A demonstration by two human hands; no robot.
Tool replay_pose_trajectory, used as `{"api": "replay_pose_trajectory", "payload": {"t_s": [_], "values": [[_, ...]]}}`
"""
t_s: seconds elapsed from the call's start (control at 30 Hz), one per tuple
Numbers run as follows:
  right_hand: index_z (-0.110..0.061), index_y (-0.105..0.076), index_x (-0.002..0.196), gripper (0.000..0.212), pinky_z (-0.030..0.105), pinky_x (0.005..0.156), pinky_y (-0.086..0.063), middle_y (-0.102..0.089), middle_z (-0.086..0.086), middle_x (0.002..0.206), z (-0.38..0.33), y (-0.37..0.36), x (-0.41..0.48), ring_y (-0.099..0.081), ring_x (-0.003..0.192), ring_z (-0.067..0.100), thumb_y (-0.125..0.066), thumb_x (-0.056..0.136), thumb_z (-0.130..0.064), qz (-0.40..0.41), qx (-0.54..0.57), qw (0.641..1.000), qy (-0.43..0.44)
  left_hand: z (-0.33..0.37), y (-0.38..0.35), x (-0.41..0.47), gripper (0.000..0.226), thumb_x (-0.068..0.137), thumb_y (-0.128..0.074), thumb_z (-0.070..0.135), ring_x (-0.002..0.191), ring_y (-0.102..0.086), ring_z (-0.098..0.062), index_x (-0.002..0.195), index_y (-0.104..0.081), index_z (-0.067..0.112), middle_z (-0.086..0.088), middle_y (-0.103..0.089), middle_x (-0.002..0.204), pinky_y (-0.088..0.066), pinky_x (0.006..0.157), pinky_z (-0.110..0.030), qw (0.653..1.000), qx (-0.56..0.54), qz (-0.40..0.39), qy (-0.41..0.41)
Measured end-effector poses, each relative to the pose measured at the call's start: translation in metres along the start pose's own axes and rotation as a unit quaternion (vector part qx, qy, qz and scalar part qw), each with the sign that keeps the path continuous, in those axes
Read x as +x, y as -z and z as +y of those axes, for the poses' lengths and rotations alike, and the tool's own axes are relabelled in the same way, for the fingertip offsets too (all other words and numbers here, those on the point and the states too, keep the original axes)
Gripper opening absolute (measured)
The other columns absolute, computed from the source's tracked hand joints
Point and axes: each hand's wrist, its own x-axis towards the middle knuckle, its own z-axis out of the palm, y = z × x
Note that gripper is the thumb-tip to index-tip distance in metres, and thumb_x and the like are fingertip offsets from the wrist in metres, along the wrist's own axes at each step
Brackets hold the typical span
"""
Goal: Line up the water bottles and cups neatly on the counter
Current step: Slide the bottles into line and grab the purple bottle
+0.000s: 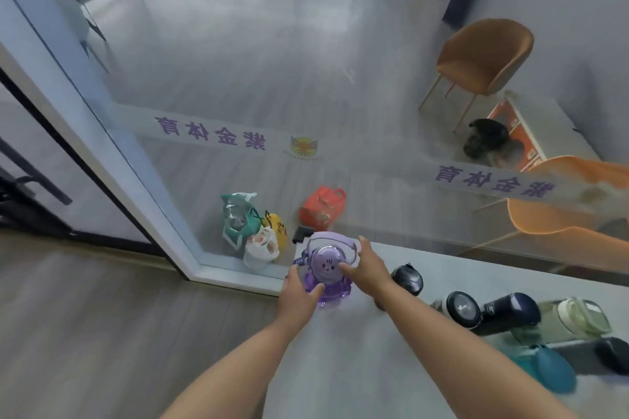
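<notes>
Nearest to me, at the right, a teal bottle (pixel 548 371) and several dark bottles (pixel 486 313) stand close together on the pale tabletop (pixel 357 367), not yet in a clean line, I judge. Further on, my left hand (pixel 299 292) and right hand (pixel 366 267) are both pressed around the purple bottle (pixel 328 270), which stands at the left end near the glass wall (pixel 238 112). Behind the glass lie bags (pixel 252 231) on the grey floor and a brown chair (pixel 483 58).
</notes>
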Motion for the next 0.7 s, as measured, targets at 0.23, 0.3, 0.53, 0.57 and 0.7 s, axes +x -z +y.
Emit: {"api": "replay_pose_trajectory", "payload": {"t_s": [0.23, 0.3, 0.53, 0.57, 0.7], "values": [[-0.016, -0.056, 0.105, 0.033, 0.019, 0.067, -0.048, -0.067, 0.002, 0.105, 0.013, -0.006, 0.040, -0.063, 0.099, 0.022, -0.079, 0.083, -0.027, -0.023, 0.067, 0.997, -0.013, 0.007, -0.035, 0.032, 0.083, 0.078, -0.072, 0.054, 0.124, -0.051, -0.033, 0.147, -0.033, 0.030, -0.005, -0.050, 0.139, -0.041, 0.092, -0.033, 0.991, -0.071, -0.003, 0.118], [-0.016, -0.055, 0.098, 0.030, 0.018, 0.063, -0.043, -0.065, 0.002, 0.101, 0.013, -0.004, 0.044, -0.061, 0.093, 0.020, -0.079, 0.084, -0.027, -0.017, 0.066, 0.998, -0.010, 0.009, -0.038, 0.034, 0.064, 0.081, -0.074, 0.044, 0.117, -0.058, -0.030, 0.137, -0.048, 0.028, -0.004, -0.062, 0.125, -0.048, 0.098, -0.040, 0.987, -0.124, -0.012, 0.096], [-0.009, -0.053, 0.101, 0.032, 0.029, 0.067, -0.041, -0.064, 0.006, 0.096, 0.007, 0.001, 0.071, -0.055, 0.084, 0.025, -0.077, 0.086, -0.023, -0.020, 0.025, 0.999, 0.023, 0.031, -0.043, 0.051, 0.049, 0.079, -0.078, 0.029, 0.093, -0.061, -0.020, 0.124, -0.058, 0.022, 0.002, -0.066, 0.101, -0.046, 0.077, -0.027, 0.989, -0.108, 0.024, 0.097], [-0.008, -0.053, 0.102, 0.031, 0.029, 0.068, -0.040, -0.064, 0.007, 0.096, 0.007, 0.002, 0.076, -0.056, 0.084, 0.026, -0.076, 0.087, -0.023, -0.017, 0.025, 0.999, 0.024, 0.035, -0.044, 0.056, 0.051, 0.080, -0.079, 0.029, 0.096, -0.061, -0.021, 0.125, -0.057, 0.021, -0.001, -0.067, 0.105, -0.047, 0.079, -0.028, 0.989, -0.104, 0.027, 0.098], [-0.012, -0.053, 0.101, 0.027, 0.029, 0.072, -0.043, -0.066, 0.008, 0.100, 0.008, 0.009, 0.097, -0.058, 0.087, 0.027, -0.075, 0.088, -0.021, -0.002, 0.047, 0.999, 0.010, 0.044, -0.050, 0.079, 0.053, 0.080, -0.079, 0.028, 0.108, -0.062, -0.028, 0.127, -0.057, 0.017, -0.007, -0.067, 0.116, -0.051, 0.096, -0.043, 0.988, -0.112, 0.029, 0.102]]}}
